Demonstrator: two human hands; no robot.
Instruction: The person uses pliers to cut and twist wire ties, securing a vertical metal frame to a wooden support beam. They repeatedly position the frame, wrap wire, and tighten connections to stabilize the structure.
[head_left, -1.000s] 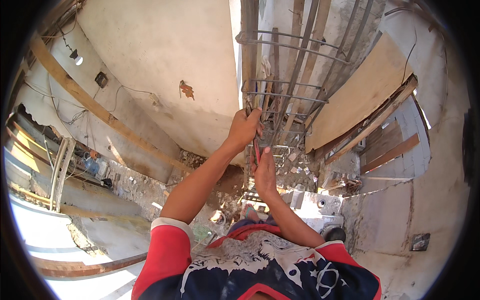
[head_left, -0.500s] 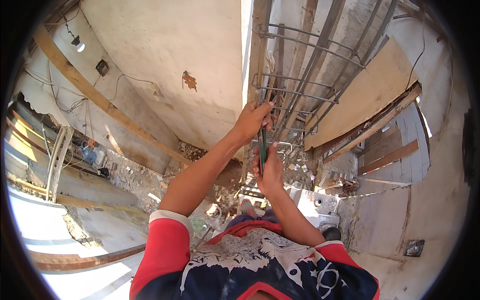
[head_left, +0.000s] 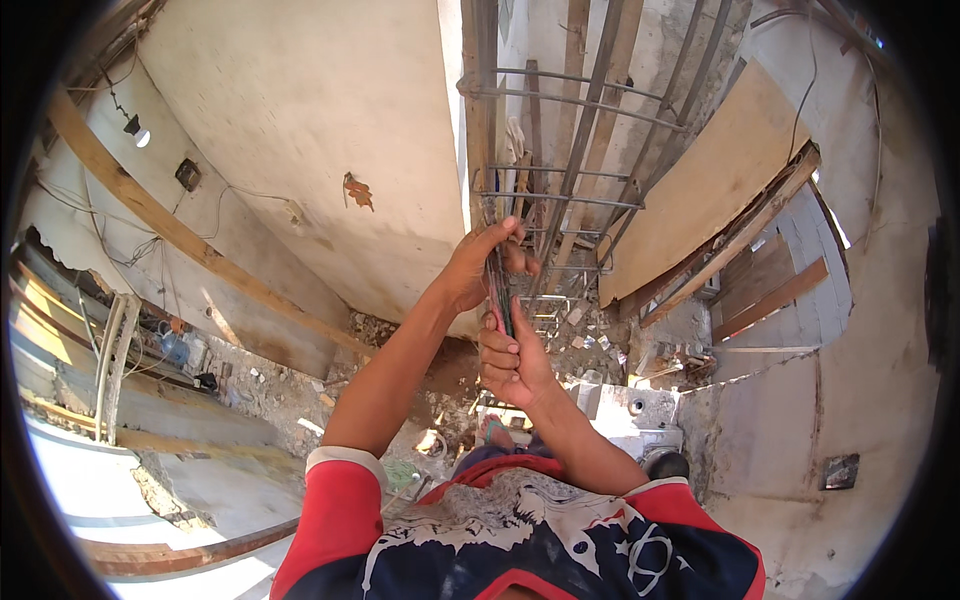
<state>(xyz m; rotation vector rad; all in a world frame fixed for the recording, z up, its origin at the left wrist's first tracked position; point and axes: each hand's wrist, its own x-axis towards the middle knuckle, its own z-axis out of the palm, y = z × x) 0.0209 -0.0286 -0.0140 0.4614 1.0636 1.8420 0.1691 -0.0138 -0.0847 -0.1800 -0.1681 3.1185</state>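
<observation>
My right hand (head_left: 515,360) is closed around the green handles of a slim hand tool (head_left: 506,312), which looks like pliers or pincers. The tool points up toward my left hand (head_left: 483,265), and its working end is hard to make out. My left hand is just above, its fingers curled in beside the upright bar of a steel rebar cage (head_left: 565,199); what lies within them is hidden. The cage has long dark bars with several cross ties, and it rises away from me next to a wooden post (head_left: 478,110).
A pale wall (head_left: 300,110) stands at the left, with a curved-looking timber (head_left: 190,215) across it. Plywood (head_left: 705,180) leans at the right. Rubble (head_left: 285,405) covers the ground below, around my sandalled foot (head_left: 495,432). A light bulb (head_left: 140,135) hangs far left.
The view has shifted, so the cage appears further left. My right hand has turned, with its fingers now curled across the tool. The left hand's thumb and fingers have spread slightly.
</observation>
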